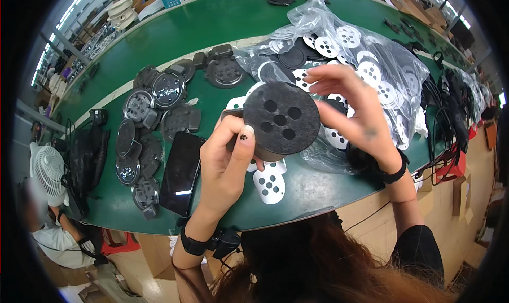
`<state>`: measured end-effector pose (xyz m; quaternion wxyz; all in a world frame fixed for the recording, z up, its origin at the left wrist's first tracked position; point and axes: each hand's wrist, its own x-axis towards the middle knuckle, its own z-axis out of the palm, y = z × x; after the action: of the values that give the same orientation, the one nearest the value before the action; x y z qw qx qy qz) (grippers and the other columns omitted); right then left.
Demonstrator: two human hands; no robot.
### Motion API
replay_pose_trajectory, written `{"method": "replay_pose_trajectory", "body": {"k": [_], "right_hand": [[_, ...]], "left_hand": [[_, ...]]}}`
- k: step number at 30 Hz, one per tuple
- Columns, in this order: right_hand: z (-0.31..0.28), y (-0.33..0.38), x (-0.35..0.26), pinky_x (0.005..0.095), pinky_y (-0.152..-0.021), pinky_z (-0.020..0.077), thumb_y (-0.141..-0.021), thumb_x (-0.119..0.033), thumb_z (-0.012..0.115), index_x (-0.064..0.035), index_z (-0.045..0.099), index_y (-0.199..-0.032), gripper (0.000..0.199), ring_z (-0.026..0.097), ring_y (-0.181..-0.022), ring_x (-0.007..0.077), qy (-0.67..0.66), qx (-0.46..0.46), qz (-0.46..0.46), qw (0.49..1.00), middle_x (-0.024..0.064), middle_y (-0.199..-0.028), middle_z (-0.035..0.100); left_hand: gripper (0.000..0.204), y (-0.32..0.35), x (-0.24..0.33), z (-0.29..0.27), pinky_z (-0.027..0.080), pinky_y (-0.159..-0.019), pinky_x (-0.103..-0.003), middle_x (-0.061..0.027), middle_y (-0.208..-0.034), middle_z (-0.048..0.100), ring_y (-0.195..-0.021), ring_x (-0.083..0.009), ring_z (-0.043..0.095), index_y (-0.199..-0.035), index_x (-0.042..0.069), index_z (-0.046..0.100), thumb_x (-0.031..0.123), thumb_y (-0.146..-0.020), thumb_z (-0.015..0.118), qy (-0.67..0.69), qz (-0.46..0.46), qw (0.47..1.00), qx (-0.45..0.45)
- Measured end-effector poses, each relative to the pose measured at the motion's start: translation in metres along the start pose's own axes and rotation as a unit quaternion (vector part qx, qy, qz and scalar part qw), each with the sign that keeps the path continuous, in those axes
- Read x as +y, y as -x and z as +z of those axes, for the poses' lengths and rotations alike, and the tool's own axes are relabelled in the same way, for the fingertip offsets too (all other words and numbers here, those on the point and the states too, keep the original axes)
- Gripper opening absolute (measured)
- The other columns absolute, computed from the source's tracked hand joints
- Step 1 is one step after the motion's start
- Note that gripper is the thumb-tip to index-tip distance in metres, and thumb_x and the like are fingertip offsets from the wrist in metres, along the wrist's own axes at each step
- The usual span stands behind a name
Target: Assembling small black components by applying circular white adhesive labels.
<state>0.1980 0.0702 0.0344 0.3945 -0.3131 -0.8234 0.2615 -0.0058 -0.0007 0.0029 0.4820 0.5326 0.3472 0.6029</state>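
My left hand (228,154) grips a round black part topped by a dark pad (281,99) with several round holes, its face tilted toward me. The thumb presses along the part's left edge, and the other fingers are mostly hidden beneath it. Beside the pad's right edge, my right hand (355,109) is raised with its fingers apart and nothing visible in them. A clear plastic bag (405,64) lies spread behind that hand, with many white perforated discs (368,73) and some black ones in it. Below the held part, white perforated backing pieces (269,186) lie on the green table (233,215).
Several round black parts with glossy faces (168,88) lie on the left. Nearer me is a black phone (181,171). A white fan (49,170) stands at the far left, close to another person (61,242). Black cables (442,109) bunch up at the right.
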Motion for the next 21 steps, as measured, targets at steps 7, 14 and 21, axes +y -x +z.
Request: {"method": "replay_pose_trajectory", "body": {"k": [7, 14, 21], "right_hand": [[-0.013, 0.009, -0.013, 0.0227, -0.072, 0.0477, -0.081, -0.004, 0.063, 0.0035, 0.06, -0.097, 0.018, 0.059, -0.08, 0.0106, -0.406, -0.13, 0.094, 0.9, 0.0062, -0.088, 0.06], [-0.009, 0.009, -0.016, 0.0263, -0.08, 0.049, -0.076, -0.007, 0.069, 0.0072, 0.051, -0.114, 0.044, 0.059, -0.089, 0.0134, -0.482, -0.155, 0.165, 0.846, 0.01, -0.097, 0.06], [-0.005, 0.009, -0.013, 0.0254, -0.075, 0.0507, -0.065, -0.006, 0.078, 0.0039, 0.041, -0.128, 0.074, 0.057, -0.088, 0.0136, -0.51, -0.259, 0.145, 0.807, 0.0088, -0.101, 0.054]], "left_hand": [[0.02, 0.002, -0.001, 0.001, 0.041, -0.054, -0.02, -0.0047, -0.08, 0.048, -0.062, -0.0076, 0.051, -0.08, 0.0, 0.048, 0.017, -0.092, 0.049, -0.09, 0.016, 0.995, -0.046], [0.019, 0.003, -0.005, 0.001, 0.041, -0.051, -0.017, -0.0043, -0.088, 0.043, -0.066, -0.0048, 0.049, -0.084, -0.001, 0.055, 0.018, -0.089, 0.056, -0.061, -0.007, 0.996, -0.062], [0.018, 0.002, -0.006, 0.0, 0.043, -0.059, -0.019, -0.005, -0.09, 0.044, -0.074, -0.0071, 0.049, -0.083, 0.0, 0.057, 0.017, -0.086, 0.059, -0.127, 0.029, 0.988, -0.087]]}}
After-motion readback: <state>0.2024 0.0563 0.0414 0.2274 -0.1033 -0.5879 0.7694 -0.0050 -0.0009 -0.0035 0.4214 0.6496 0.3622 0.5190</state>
